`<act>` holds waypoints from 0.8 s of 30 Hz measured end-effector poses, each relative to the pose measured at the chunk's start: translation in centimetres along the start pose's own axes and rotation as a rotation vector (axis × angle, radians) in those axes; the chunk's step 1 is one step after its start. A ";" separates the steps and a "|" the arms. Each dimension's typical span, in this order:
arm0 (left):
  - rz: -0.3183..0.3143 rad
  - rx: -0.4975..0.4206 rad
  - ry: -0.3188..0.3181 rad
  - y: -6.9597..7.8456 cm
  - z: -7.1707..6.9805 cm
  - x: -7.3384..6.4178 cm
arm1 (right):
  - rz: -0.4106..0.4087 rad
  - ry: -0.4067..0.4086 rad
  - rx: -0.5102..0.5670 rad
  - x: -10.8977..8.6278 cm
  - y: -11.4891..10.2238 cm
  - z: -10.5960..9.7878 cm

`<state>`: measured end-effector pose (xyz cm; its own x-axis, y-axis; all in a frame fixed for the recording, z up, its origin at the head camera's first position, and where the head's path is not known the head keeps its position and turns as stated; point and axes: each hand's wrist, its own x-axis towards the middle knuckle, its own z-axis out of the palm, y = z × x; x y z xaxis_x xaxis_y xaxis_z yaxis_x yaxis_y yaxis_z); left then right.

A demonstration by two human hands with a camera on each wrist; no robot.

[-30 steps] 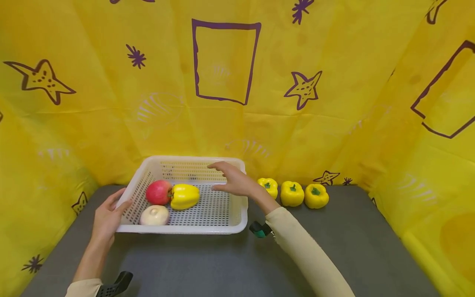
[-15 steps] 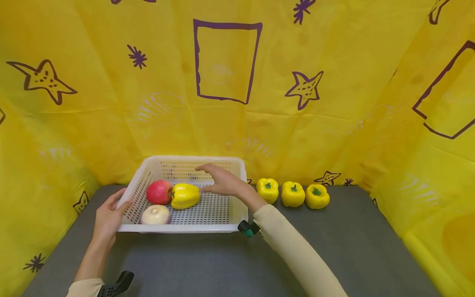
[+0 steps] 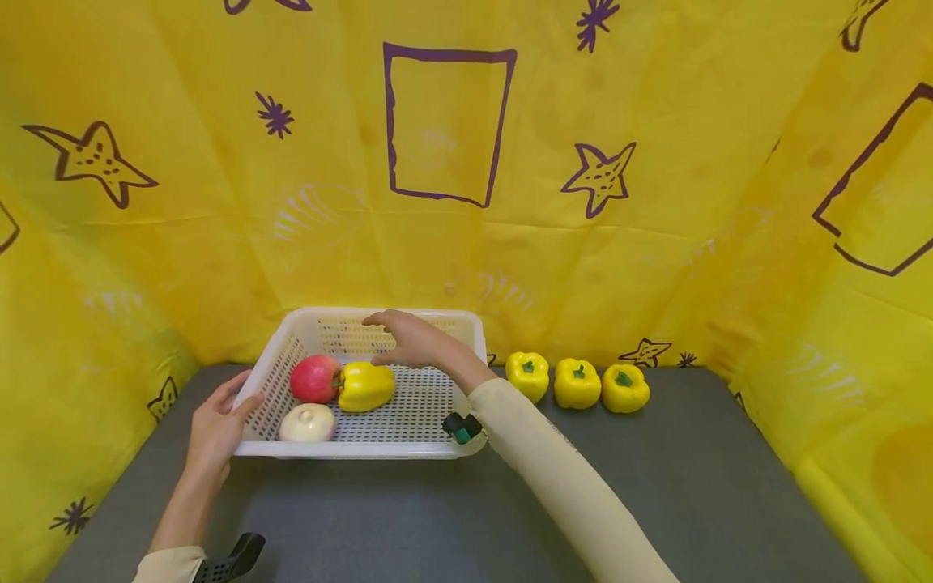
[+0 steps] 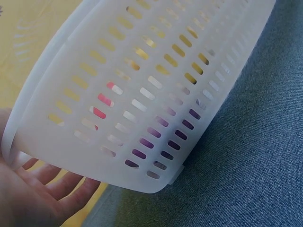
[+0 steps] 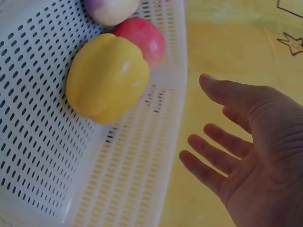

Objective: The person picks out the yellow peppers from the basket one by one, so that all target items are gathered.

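Note:
My left hand (image 3: 215, 425) grips the left rim of a white perforated plastic basket (image 3: 364, 450), thumb over the edge. In the left wrist view, this hand's other fingers (image 4: 71, 189) lie along the basket's outer wall. My right hand (image 3: 411, 340) hovers over the basket, fingers apart and holding nothing. Below and left of it lies a yellow bell pepper (image 3: 368, 387) on its side, green stem toward a round red fruit (image 3: 313, 378). A white, purple-bottomed turnip-like vegetable (image 3: 308, 423) sits at the basket's near left. The right wrist view shows a gap between hand and pepper.
Three more yellow bell peppers (image 3: 577, 383) stand in a row on the dark grey table (image 3: 692, 478), right of the basket. Yellow patterned cloth (image 3: 452, 243) hangs close behind the basket and along both sides.
My right hand has moved left across the basket, coming near the pepper inside. The left hand keeps its grip on the rim, and the produce has stayed put.

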<state>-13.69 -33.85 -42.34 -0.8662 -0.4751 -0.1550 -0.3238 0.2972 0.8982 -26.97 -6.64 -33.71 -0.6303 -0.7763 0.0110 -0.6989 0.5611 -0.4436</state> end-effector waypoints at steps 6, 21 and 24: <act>0.004 -0.008 -0.001 -0.1 0.0 0.0 | 0.010 -0.061 -0.075 2.0 -0.4 1.1; 0.015 -0.024 -0.016 0.1 0.0 -0.1 | 0.030 -0.202 -0.243 4.0 -1.1 3.9; 0.017 -0.016 -0.014 0.1 -0.1 -0.1 | 0.035 -0.257 -0.344 4.0 -1.9 4.7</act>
<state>-13.62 -33.91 -42.19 -0.8771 -0.4579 -0.1451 -0.3024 0.2917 0.9075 -26.60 -12.13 -37.00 -0.5812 -0.7771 -0.2415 -0.7781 0.6176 -0.1145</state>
